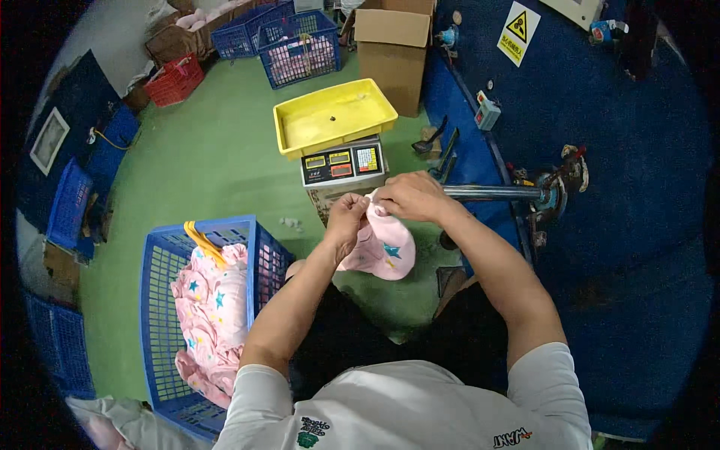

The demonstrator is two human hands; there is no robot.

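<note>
A pink plush fabric piece (395, 251) with a teal star and a small yellow mark hangs between my hands, above my knees. My left hand (346, 223) pinches its upper edge with thumb and fingertips. Close beside it, my right hand (414, 196) grips the same edge, fingers bent over the cloth. Whether anything small is between the fingertips cannot be made out. Just right of my right hand, a shiny metal tube (491, 193) juts out from the blue machine (622, 247); its near end is hidden behind that hand.
A blue basket (253, 277) of similar pink pieces (217, 300) stands at my left, a yellow strap on its rim. Ahead, a yellow tray (289, 135) rests on a digital scale (319, 174). Farther back are a cardboard box (390, 75), blue crates (300, 49) and a red basket (174, 80).
</note>
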